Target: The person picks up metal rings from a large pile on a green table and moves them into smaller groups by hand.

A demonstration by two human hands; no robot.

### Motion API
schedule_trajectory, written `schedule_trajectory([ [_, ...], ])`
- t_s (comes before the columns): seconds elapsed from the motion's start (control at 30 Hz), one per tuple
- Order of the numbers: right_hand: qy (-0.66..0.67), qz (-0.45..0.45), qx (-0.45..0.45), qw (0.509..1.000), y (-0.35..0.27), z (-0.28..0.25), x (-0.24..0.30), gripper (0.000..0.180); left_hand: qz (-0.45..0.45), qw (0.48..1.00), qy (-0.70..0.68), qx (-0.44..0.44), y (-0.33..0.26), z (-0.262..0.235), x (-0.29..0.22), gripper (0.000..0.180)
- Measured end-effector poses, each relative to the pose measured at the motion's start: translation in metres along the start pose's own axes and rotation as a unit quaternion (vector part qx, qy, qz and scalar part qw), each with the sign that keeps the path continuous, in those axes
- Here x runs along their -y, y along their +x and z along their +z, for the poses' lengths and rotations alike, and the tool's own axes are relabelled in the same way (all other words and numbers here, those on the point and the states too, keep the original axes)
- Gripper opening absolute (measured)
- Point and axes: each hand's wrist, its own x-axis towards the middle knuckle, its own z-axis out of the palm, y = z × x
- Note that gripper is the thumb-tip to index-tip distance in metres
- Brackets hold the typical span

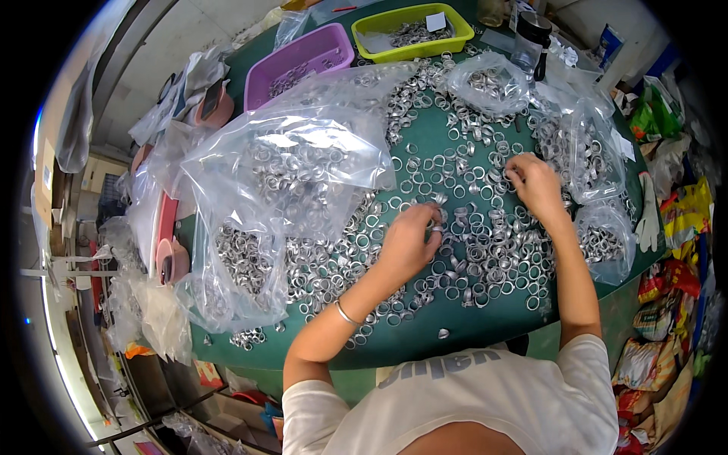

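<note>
Many small silver metal rings (pixel 475 267) lie loose across the green tabletop (pixel 485 322). Over the middle of this spread, my left hand (pixel 409 241) is closed, a bangle on its wrist. A silver ring (pixel 439 199) shows at its fingertips. Farther right and a little farther away, my right hand (pixel 537 184) is curled with thumb and fingers together, low over the rings. What those fingers hold, if anything, is hidden. A single ring piece (pixel 444 334) lies apart near the table's front edge.
Clear plastic bags with rings lie at left (pixel 243 258), back right (pixel 489 83) and right (pixel 595 163). A purple bin (pixel 262 70) and a yellow-green bin (pixel 413 50) stand at the back. A dark-lidded bottle (pixel 531 42) and a white glove (pixel 647 216) are at the right.
</note>
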Motion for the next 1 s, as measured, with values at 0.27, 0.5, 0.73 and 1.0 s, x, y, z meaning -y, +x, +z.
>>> schedule_trajectory([
  [0.27,-0.034,-0.037,0.097,0.994,-0.004,0.002,0.009,0.01,-0.185,0.845,-0.495,0.084,-0.009,0.0,0.007,0.02],
  [0.5,0.108,-0.041,0.238,0.964,-0.013,-0.019,0.008,0.01,-0.202,0.874,-0.437,0.063,-0.022,0.004,0.017,0.014],
  [0.73,-0.003,-0.06,0.063,0.996,0.005,0.039,0.035,0.009,-0.199,0.836,-0.51,0.017,-0.013,0.006,0.013,0.034],
  [1.0,0.376,0.103,0.187,0.901,0.003,0.025,0.022,0.018,-0.188,0.905,-0.379,-0.038,-0.019,0.002,0.024,0.037],
])
